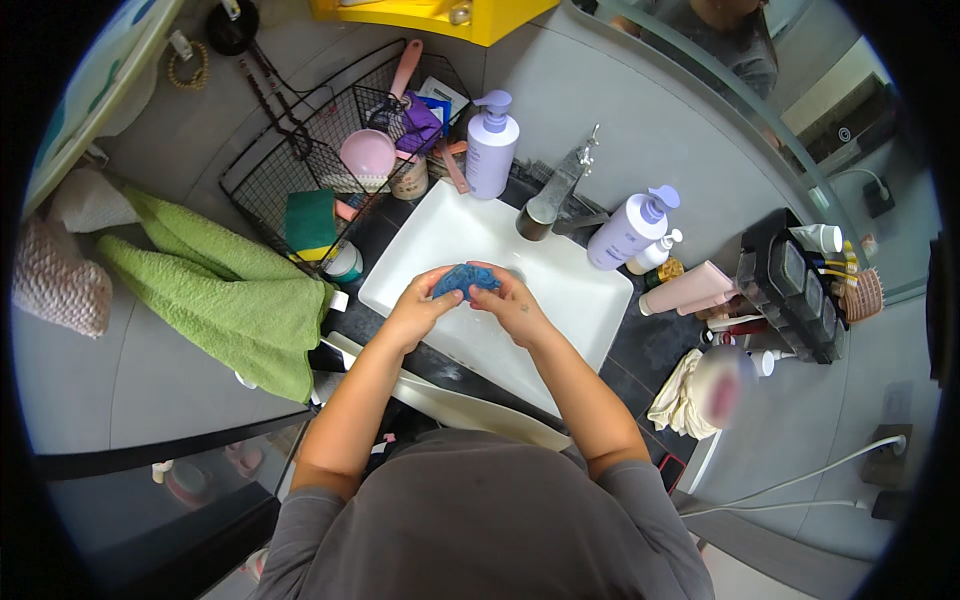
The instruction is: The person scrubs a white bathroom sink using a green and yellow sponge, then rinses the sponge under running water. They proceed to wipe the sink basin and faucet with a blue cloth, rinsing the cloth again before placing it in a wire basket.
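Between my two hands is a crumpled blue cloth (pixel 463 280), bunched into a small wad over a white rectangular washbasin (pixel 555 345). My left hand (pixel 421 301) grips its left end, thumb along the near side. At the other end, my right hand (pixel 511 301) pinches it with the thumb in front; the fingers behind are partly hidden. Just beyond the hands, the drain (pixel 514 276) shows in part. A dark metal faucet (pixel 551 199) rises at the basin's back edge, and I cannot tell whether water runs from it.
Lavender pump bottles (pixel 491 154) (pixel 630 229) flank the faucet. On the left are a black wire basket (pixel 262 180) and a hanging green towel (pixel 232 300). A black drawer organizer (pixel 795 285), a pink tube (pixel 686 289) and a cream cloth (pixel 681 397) occupy the right counter. Above is a yellow shelf (pixel 499 19).
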A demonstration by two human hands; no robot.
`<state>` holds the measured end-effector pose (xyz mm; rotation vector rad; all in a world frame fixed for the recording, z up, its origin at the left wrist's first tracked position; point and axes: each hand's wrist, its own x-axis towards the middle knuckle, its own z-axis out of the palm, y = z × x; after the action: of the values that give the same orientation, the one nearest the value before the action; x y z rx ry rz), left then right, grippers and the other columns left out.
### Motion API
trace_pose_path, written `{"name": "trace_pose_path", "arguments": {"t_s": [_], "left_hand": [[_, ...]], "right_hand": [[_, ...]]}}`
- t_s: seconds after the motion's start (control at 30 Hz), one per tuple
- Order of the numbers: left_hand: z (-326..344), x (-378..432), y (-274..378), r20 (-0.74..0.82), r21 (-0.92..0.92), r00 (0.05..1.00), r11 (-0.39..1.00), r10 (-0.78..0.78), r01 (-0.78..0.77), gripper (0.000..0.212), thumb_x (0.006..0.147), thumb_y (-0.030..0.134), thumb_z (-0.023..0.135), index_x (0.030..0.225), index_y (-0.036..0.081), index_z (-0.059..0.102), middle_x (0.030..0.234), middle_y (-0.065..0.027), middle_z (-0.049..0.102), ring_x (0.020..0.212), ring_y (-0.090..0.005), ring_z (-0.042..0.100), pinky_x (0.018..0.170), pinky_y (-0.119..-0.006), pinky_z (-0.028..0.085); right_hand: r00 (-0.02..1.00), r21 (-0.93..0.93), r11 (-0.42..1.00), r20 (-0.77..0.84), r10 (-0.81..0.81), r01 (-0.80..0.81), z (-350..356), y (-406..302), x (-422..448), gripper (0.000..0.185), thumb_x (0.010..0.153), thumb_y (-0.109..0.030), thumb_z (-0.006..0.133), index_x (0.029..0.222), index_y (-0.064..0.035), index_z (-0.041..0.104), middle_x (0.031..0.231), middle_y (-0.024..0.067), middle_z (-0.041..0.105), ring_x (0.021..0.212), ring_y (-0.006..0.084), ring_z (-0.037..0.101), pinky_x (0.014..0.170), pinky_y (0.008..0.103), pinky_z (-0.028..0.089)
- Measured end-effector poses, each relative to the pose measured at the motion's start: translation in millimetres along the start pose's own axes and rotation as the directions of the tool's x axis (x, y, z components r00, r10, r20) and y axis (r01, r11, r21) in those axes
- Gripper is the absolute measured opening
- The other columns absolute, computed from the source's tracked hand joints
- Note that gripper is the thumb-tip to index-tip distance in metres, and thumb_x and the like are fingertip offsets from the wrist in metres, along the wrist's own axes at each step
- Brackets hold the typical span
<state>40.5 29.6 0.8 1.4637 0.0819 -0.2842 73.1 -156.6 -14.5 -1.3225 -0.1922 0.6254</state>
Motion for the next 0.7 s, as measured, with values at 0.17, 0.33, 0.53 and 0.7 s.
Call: {"name": "trace_pose_path", "arguments": {"t_s": [0.17, 0.33, 0.53, 0.7], "left_hand": [[-15, -24, 9, 0.107, -0.547, 0.992, 0.829, -0.07, 0.117, 0.043, 0.091, 0.013, 0.057, 0.132, 0.008, 0.047, 0.116, -0.0047, 0.058, 0.106, -0.0143, 0.055, 0.089, -0.032, 0.044], [-21, -33, 12, 0.214, -0.716, 0.974, 0.665, -0.08, 0.212, 0.034, 0.094, 0.019, 0.046, 0.127, 0.007, 0.047, 0.123, -0.0082, 0.056, 0.111, -0.0223, 0.055, 0.094, -0.043, 0.044], [-9, -39, 14, 0.049, -0.633, 0.998, 0.774, 0.045, -0.004, 0.03, 0.092, 0.014, 0.045, 0.121, 0.007, 0.049, 0.124, -0.0105, 0.055, 0.117, -0.0228, 0.051, 0.1, -0.041, 0.039], [-15, -42, 22, 0.079, -0.339, 0.974, 0.925, 0.212, -0.174, 0.021, 0.088, 0.004, 0.046, 0.108, 0.003, 0.051, 0.122, -0.0137, 0.055, 0.115, -0.0205, 0.049, 0.101, -0.033, 0.035]], "right_hand": [[0.998, 0.287, 0.957, 0.046, -0.047, 0.032, 16, -13, -16, 0.044, 0.096, -0.015, 0.053, 0.138, -0.0065, 0.043, 0.124, 0.0054, 0.056, 0.109, 0.0156, 0.055, 0.094, 0.0333, 0.046], [0.993, 0.382, 0.918, 0.011, -0.115, 0.102, 26, -23, -31, 0.043, 0.099, -0.016, 0.046, 0.14, -0.0071, 0.039, 0.129, 0.0063, 0.052, 0.115, 0.0178, 0.052, 0.099, 0.036, 0.043], [0.99, 0.386, 0.921, -0.14, 0.0, 0.054, 40, -43, -44, 0.058, 0.098, -0.029, 0.052, 0.147, -0.0149, 0.024, 0.136, 0.0078, 0.042, 0.117, 0.0232, 0.05, 0.1, 0.0459, 0.043], [0.995, 0.289, 0.957, -0.09, 0.03, -0.003, 43, -34, -45, 0.062, 0.089, -0.02, 0.067, 0.139, -0.0122, 0.031, 0.123, 0.0086, 0.049, 0.106, 0.0212, 0.056, 0.09, 0.0426, 0.051]]}}
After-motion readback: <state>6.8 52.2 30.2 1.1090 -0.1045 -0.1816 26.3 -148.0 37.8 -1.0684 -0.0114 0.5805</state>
